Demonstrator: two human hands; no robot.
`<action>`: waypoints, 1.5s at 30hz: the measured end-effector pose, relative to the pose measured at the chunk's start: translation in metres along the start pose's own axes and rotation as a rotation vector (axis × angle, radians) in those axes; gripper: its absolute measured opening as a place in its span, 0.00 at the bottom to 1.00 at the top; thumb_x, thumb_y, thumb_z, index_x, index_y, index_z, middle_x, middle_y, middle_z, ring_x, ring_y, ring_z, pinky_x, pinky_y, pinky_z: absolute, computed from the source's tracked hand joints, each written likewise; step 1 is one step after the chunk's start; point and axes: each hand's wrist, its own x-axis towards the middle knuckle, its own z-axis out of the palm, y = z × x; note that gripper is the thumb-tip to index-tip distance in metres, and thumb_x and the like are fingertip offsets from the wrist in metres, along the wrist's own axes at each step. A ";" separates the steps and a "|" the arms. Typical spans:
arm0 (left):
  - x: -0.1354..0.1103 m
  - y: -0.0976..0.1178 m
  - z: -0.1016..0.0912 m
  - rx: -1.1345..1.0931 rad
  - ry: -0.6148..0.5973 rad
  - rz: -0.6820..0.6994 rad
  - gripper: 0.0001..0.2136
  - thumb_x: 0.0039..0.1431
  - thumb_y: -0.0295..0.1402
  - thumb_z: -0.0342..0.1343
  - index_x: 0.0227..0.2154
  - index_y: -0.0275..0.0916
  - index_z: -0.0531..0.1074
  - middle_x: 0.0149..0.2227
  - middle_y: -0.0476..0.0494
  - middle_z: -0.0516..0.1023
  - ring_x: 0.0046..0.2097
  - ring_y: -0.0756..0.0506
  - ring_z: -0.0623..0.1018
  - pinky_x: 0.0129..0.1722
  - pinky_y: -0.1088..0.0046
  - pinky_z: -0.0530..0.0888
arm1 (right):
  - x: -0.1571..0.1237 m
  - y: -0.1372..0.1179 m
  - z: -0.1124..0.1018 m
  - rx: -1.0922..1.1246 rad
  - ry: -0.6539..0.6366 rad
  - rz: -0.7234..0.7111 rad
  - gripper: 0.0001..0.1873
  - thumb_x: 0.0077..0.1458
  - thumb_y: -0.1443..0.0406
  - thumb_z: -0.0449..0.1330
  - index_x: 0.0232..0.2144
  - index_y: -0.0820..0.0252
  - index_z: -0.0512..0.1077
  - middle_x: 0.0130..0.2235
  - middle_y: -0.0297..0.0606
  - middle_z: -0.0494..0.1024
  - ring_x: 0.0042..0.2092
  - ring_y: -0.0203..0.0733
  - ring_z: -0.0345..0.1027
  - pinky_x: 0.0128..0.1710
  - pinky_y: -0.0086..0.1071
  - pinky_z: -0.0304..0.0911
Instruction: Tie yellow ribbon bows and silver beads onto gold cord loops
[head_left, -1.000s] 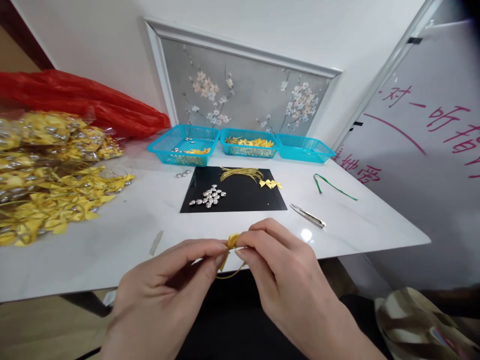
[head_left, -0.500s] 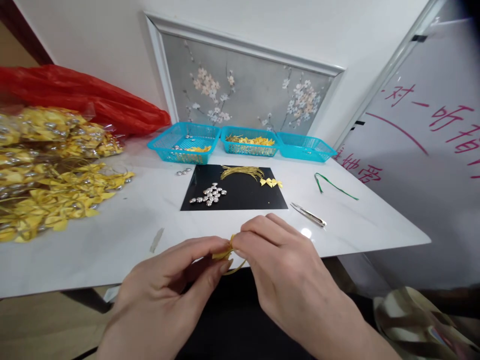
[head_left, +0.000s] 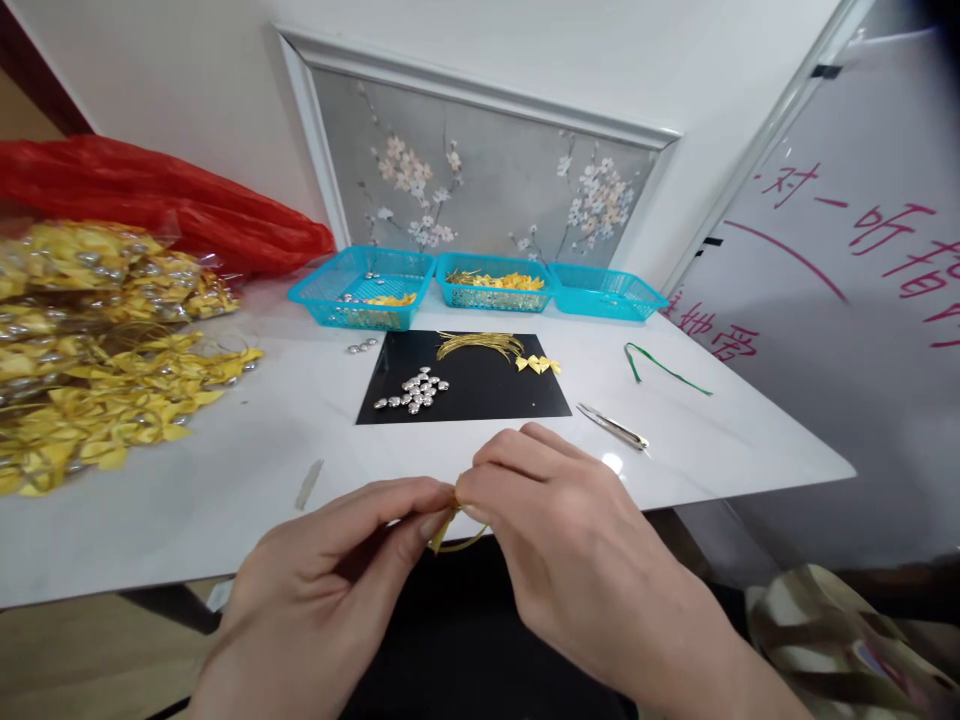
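At the table's front edge my left hand (head_left: 337,580) pinches a yellow ribbon bow (head_left: 441,532) between thumb and forefinger, and most of the bow is covered by the fingers. My right hand (head_left: 570,550) meets it from the right, its fingertips closed on a thin gold cord (head_left: 469,544) that loops below the bow. Beyond the hands a black mat (head_left: 487,395) carries a cluster of silver beads (head_left: 420,388), a bundle of gold cords (head_left: 480,345) and several yellow bows (head_left: 538,365).
Thread snips (head_left: 613,427) and a green tie (head_left: 667,368) lie right of the mat. Three blue baskets (head_left: 420,300) line the back. Bagged yellow bows with beads (head_left: 112,400) and a red bag (head_left: 165,200) fill the left. A whiteboard (head_left: 840,300) stands at the right.
The bow has turned downward between my fingertips, and less of it shows. My hands have drawn closer together. The view has shifted slightly.
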 end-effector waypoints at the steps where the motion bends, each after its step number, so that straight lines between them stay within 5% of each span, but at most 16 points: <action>1: 0.001 0.001 0.000 -0.014 0.005 -0.005 0.07 0.57 0.37 0.61 0.31 0.58 0.84 0.29 0.61 0.87 0.28 0.50 0.85 0.31 0.88 0.78 | 0.000 0.000 0.000 0.009 -0.006 0.009 0.16 0.63 0.78 0.50 0.29 0.64 0.73 0.33 0.36 0.72 0.35 0.39 0.63 0.34 0.33 0.59; 10: -0.002 0.002 0.005 -0.163 -0.042 -0.121 0.06 0.51 0.39 0.67 0.34 0.54 0.83 0.33 0.56 0.88 0.32 0.47 0.86 0.33 0.84 0.81 | 0.001 0.000 0.001 0.011 0.014 0.058 0.14 0.64 0.75 0.51 0.30 0.64 0.73 0.34 0.37 0.73 0.37 0.40 0.65 0.34 0.33 0.61; 20: -0.011 -0.008 0.008 -0.178 -0.052 -0.150 0.08 0.57 0.39 0.65 0.40 0.54 0.80 0.39 0.54 0.86 0.38 0.48 0.85 0.40 0.82 0.81 | -0.001 -0.004 0.003 0.089 0.064 0.109 0.14 0.65 0.75 0.51 0.30 0.64 0.73 0.34 0.38 0.72 0.36 0.39 0.65 0.34 0.33 0.63; 33: -0.002 -0.001 0.004 -0.199 0.013 -0.191 0.04 0.51 0.39 0.68 0.31 0.54 0.83 0.31 0.56 0.87 0.32 0.50 0.85 0.35 0.87 0.79 | -0.003 -0.007 0.008 0.094 0.121 0.114 0.16 0.66 0.74 0.50 0.29 0.65 0.73 0.33 0.40 0.73 0.35 0.41 0.67 0.35 0.35 0.65; 45: 0.001 -0.014 0.002 -0.431 -0.096 -0.377 0.03 0.50 0.39 0.70 0.30 0.51 0.84 0.31 0.51 0.87 0.32 0.48 0.84 0.32 0.83 0.80 | -0.006 -0.002 0.003 0.137 0.081 0.134 0.09 0.65 0.74 0.56 0.37 0.64 0.77 0.36 0.39 0.75 0.38 0.41 0.71 0.38 0.34 0.68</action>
